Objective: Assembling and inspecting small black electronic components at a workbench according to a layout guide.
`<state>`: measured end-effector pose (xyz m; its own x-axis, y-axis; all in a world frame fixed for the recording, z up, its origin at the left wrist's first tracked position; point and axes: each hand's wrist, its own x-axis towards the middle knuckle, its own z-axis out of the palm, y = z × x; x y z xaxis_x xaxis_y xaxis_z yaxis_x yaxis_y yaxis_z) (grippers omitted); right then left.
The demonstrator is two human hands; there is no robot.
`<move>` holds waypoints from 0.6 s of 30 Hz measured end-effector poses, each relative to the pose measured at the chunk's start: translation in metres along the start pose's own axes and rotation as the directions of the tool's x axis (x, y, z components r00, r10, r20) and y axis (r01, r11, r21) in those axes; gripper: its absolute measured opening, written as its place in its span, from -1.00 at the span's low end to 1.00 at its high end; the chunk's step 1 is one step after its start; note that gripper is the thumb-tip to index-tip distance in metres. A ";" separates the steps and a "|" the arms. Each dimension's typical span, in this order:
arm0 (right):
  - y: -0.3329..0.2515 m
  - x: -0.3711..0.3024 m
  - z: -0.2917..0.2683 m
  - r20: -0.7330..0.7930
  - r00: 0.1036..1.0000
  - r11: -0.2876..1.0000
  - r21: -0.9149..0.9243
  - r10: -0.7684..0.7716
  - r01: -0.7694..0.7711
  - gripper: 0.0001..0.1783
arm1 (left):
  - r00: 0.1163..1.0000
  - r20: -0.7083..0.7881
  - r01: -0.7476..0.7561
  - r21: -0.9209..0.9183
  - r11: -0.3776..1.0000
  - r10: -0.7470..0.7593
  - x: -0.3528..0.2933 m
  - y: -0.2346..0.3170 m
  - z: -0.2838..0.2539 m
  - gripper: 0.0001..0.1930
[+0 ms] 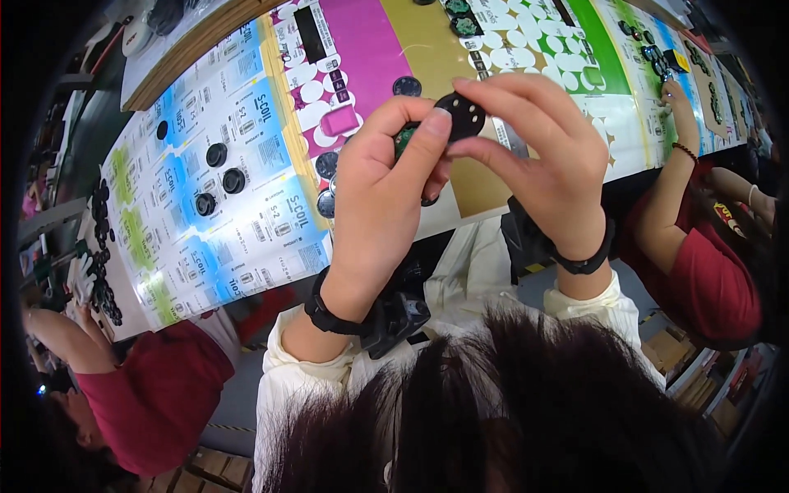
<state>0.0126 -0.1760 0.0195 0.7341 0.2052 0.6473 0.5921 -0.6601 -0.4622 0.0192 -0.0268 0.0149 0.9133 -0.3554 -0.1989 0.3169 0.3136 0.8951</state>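
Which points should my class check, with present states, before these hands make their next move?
1. Black disc gripped by left hand: ok, thumb over its left side.
2. Right hand at the disc: ok, fingertips at its edge.
3. Green part fully visible: not ok, left hand covers some.
4. Green part joined to disc: cannot tell.
5. Co-worker's hand clear of disc: ok, well apart.

Dark lettering [285,215] repeats across the blue-white sheet [182,185]; small print [339,83] marks the magenta sheet [366,37] beside it.
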 end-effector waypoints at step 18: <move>-0.011 0.007 -0.002 0.069 0.990 0.978 0.179 -0.124 0.110 -0.48 | 0.960 0.280 0.041 -0.084 0.996 -0.016 -0.021 0.022 -0.018 -0.33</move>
<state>0.0109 -0.1685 0.0305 0.6765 0.3347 0.6560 0.7189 -0.4935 -0.4895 0.0115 0.0029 0.0315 0.8000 -0.5927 -0.0936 0.3745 0.3713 0.8496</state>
